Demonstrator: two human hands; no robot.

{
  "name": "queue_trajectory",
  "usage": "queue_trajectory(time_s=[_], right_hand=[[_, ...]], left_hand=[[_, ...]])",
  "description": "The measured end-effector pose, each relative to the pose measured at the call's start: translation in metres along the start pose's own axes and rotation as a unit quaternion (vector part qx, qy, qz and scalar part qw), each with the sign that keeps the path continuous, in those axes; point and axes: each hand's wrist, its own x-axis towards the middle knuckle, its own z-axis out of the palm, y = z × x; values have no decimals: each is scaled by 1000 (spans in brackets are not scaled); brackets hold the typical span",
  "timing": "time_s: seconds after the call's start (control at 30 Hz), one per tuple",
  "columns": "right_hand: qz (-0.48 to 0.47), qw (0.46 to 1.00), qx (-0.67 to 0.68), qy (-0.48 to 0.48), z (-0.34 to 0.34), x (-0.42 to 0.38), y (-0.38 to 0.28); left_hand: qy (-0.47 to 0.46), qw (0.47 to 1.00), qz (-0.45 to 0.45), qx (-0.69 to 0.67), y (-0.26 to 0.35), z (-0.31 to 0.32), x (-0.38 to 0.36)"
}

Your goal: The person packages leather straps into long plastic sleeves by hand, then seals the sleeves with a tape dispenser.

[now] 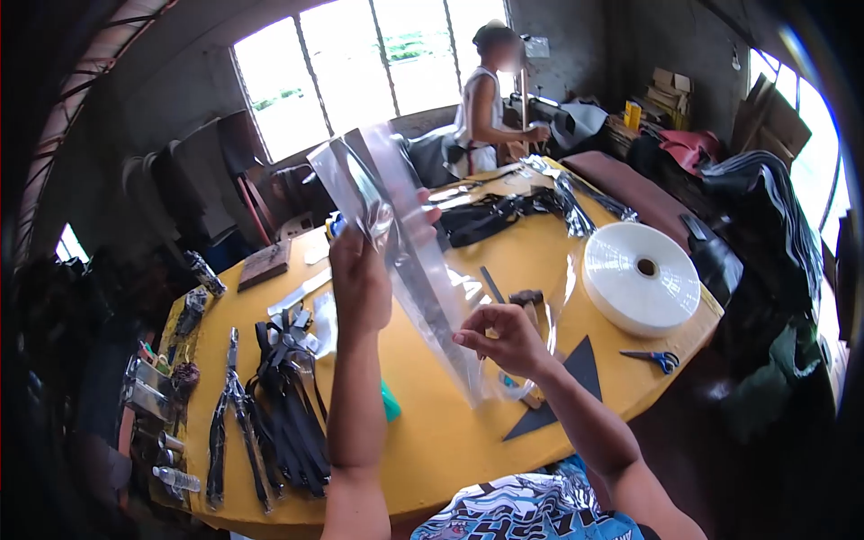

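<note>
A long, clear plastic strip [418,288] is held up at a slant over the table, its lower end hanging near the tabletop. My left hand [362,274] is closed on its upper part, with fingertips showing behind the plastic. My right hand [506,337] is curled, thumb against fingers, beside the strip's lower half; what it pinches, if anything, is too fine to make out. Just beyond that hand lies a hammer [526,296]. A dark triangular piece [562,396] lies partly under my right forearm. Below my left wrist, a green object [390,401] shows in part.
The yellow table [432,468] carries a large roll of clear plastic [612,279], blue-handled scissors [664,361] and bundles of black straps [290,414]. A plastic bottle [176,478] lies at the left edge. Another person [486,108] stands across the table, near the window.
</note>
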Motion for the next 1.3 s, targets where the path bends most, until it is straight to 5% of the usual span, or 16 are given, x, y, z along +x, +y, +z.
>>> queue_trajectory(time_s=[0.13,0.23,0.53,0.7,0.83,0.87,0.93,0.97,1.03,1.1,1.17,1.3], right_hand=[[29,999,13,-5,9,12,19],[56,997,60,-3,16,16,30],[168,974,129,-79,8,-17,99],[156,976,24,-152,1,-72,145],[228,966,-59,-110,-7,-115,162],[230,966,-60,-103,-8,-124,159],[247,857,-387,-237,-16,-142,150],[171,845,-450,-232,-20,-163,151],[175,820,-484,-249,-36,-182,115],[208,872,-358,-262,-73,-198,73],[317,901,-254,-150,-108,-203,-9],[199,967,-154,35,-171,-258,-83]], left_hand=[[-3,992,-42,-117,-32,-12,-10],[-21,999,26,-8,-52,-17,-28],[10,992,-86,89,-107,-31,-80],[31,991,-94,94,-107,-38,-78],[48,989,-103,94,-110,-41,-77],[44,988,-99,107,-112,-43,-76],[44,989,-103,95,-110,-44,-74],[60,989,-107,85,-111,-46,-73],[91,986,-119,76,-111,-51,-72],[108,983,-123,82,-114,-61,-69],[145,977,-132,81,-112,-61,-69],[139,979,-138,56,-118,-72,-70]])
